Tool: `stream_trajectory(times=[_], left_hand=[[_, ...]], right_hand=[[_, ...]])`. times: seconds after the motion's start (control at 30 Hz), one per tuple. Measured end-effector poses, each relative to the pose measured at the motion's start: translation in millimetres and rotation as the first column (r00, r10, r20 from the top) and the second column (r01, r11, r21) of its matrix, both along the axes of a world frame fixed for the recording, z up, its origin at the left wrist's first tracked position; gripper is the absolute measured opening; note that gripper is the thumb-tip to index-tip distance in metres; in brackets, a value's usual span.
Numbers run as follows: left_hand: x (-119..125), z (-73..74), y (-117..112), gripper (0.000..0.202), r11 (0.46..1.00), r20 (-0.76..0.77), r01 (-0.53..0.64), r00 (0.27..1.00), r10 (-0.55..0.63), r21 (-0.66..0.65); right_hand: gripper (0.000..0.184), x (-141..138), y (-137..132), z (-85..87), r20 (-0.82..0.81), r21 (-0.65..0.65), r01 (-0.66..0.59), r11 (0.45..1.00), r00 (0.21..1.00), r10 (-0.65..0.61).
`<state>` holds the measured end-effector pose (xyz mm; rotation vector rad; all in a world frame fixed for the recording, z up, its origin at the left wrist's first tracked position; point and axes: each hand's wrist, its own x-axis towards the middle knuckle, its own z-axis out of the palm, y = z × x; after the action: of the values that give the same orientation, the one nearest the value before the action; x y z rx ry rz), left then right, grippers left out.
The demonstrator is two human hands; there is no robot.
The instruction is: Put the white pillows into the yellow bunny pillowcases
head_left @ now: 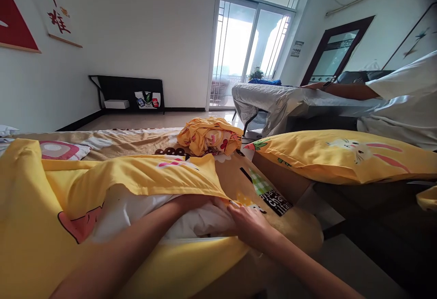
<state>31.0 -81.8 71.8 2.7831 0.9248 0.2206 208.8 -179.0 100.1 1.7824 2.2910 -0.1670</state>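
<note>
Nearest, with the clock face laid over the view, a yellow cover (143, 176) is spread from 6 toward 9 o'clock, and its mouth is left gaping. Inside this mouth, at 6 o'clock, a white filling (201, 219) is seen, partly covered by the yellow cloth. The left hand (205, 200), a little past 6, is tucked under the upper edge; its fingers are mostly hidden, so it cannot be told whether they are spread or closed. By the right hand (247, 221), at 5, the edge of the cover is pinched between the fingers.

The work is judged to be partway: a part of the filling is enclosed, while the rest is exposed and the opening is not closed.

Beneath, a brown patterned blanket (146, 144) is laid. On it, near the centre, a crumpled yellow bundle (196, 137) is placed. At 3 o'clock a rabbit-print pillow (324, 153) is seen, plump and apparently already filled.

Farther, at 2, a silver-covered tabletop (273, 94) is reached over by another person's arm (355, 90). At 10 a black bench (133, 89) is set against the wall.
</note>
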Motion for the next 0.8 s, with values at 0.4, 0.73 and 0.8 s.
stream_trajectory(times=[0.4, 0.73, 0.8], left_hand=[[10.2, 12.7, -22.2, 0.039, 0.999, -0.217, 0.033, 0.976, -0.033, -0.007], [17.5, 18.7, -22.4, 0.014, 0.998, -0.324, 0.053, 0.944, -0.055, -0.015], [16.7, 24.7, -24.3, 0.01, 0.995, -0.273, 0.097, 0.957, -0.103, -0.033]], right_hand=[[0.024, 2.6, 8.0, 0.8, -0.01, 0.054, 0.074, 0.996, 0.997, -0.074], [0.02, -0.2, 5.1, -1.1, 0.036, 0.011, 0.025, 1.0, 0.999, -0.026], [0.019, -2.4, 5.1, 1.0, 0.034, -0.003, 0.011, 1.0, 0.999, -0.011]])
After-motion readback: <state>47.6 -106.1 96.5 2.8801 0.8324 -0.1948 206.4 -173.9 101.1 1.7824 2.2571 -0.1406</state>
